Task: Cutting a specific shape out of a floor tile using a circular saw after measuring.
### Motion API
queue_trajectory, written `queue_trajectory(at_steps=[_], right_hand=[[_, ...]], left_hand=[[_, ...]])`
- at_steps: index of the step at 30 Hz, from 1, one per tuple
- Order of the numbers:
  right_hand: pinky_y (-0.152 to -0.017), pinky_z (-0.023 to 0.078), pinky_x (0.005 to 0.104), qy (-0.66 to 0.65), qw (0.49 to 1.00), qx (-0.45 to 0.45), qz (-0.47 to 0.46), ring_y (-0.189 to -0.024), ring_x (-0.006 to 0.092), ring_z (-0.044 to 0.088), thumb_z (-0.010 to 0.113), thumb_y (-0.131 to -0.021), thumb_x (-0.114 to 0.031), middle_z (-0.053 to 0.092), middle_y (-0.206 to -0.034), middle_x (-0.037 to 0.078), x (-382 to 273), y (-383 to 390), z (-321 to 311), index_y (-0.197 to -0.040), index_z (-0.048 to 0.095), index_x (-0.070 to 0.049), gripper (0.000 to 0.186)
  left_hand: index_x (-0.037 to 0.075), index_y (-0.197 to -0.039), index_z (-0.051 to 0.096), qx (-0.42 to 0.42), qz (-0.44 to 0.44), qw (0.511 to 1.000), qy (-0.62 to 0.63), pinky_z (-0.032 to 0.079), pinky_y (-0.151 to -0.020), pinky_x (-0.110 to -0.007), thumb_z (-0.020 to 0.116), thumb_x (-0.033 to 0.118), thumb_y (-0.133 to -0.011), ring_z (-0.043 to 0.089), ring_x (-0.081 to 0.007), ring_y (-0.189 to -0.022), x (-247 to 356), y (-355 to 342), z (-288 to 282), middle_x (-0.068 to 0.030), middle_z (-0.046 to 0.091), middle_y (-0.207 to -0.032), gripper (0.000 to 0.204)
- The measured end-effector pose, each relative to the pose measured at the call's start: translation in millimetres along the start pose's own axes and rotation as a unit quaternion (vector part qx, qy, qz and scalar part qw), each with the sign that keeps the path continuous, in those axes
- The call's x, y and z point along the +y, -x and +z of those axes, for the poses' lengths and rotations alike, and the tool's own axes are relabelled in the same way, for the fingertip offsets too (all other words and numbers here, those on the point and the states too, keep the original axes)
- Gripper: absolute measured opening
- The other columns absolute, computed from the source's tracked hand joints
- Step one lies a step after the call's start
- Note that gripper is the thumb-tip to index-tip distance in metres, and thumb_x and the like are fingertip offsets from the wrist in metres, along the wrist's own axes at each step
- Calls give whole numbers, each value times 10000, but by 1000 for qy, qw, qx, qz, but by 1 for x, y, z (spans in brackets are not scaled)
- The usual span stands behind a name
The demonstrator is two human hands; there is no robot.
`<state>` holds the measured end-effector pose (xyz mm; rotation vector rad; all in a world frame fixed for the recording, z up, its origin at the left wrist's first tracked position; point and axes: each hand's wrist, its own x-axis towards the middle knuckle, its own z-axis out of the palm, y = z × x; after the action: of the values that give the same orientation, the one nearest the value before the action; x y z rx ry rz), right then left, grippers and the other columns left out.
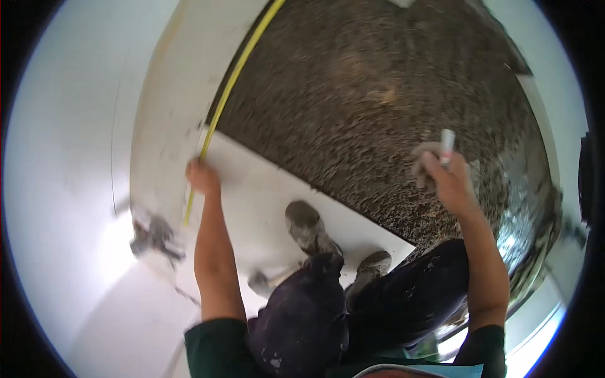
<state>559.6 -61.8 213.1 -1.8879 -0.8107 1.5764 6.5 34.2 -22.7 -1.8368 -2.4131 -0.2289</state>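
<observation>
My left hand (202,176) holds a yellow tape measure (233,77) stretched along the seam at the left of the mortar, its lower part over a large white tile (252,170). My fingers are closed on the tape near the tile's upper left corner. My right hand (449,179) is raised over the rough brown mortar bed (359,82), gripping a white marker (447,142) with a reddish band. A grey item, perhaps a glove (421,165), is bunched at the same hand; its exact hold is unclear.
My shoes (302,217) stand on the tile. Behind my left foot lies a mallet (261,283). Grey tools (151,236) sit by the white wall (69,157) at left. A pale tiled strip (176,88) runs beside the mortar. At right, a plastic sheet (517,214) edges the bed.
</observation>
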Motion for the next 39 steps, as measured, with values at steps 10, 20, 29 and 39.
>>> queue_trajectory(at_steps=[10, 20, 29, 39], right_hand=[[-511, 409, 227, 61, 998, 15, 16, -640, 70, 601, 487, -1036, -288, 660, -800, 21, 21, -14, 12, -1118, 631, -41, 298], [-521, 409, 249, 95, 995, 9, 17, -627, 88, 581, 452, -1046, -284, 653, -808, 27, 22, -23, 18, -1119, 609, -38, 300], [-497, 407, 246, 105, 994, 20, 21, -620, 91, 589, 459, -1044, -275, 659, -807, 31, 27, -31, 21, -1117, 613, -36, 294], [-496, 407, 250, 113, 994, 5, 13, -610, 94, 584, 456, -1045, -282, 650, -795, 27, 29, -40, 28, -1117, 610, -26, 307]], left_hand=[[148, -1025, 681, 62, -77, 995, 30, 442, -901, -437, 558, 144, -889, 559, -331, -1043, 30, 10, -6, -79, 652, -1106, 183], [153, -1030, 672, 81, -88, 991, 52, 406, -941, -431, 566, 133, -891, 532, -300, -1078, 36, 13, 3, -61, 647, -1102, 176], [157, -1027, 659, 121, -69, 988, 68, 398, -939, -438, 575, 132, -897, 520, -298, -1085, 33, 13, 9, -51, 639, -1095, 157], [155, -1035, 659, 99, -95, 989, 62, 386, -963, -434, 597, 132, -880, 510, -284, -1126, 33, 12, 9, -42, 632, -1118, 168]])
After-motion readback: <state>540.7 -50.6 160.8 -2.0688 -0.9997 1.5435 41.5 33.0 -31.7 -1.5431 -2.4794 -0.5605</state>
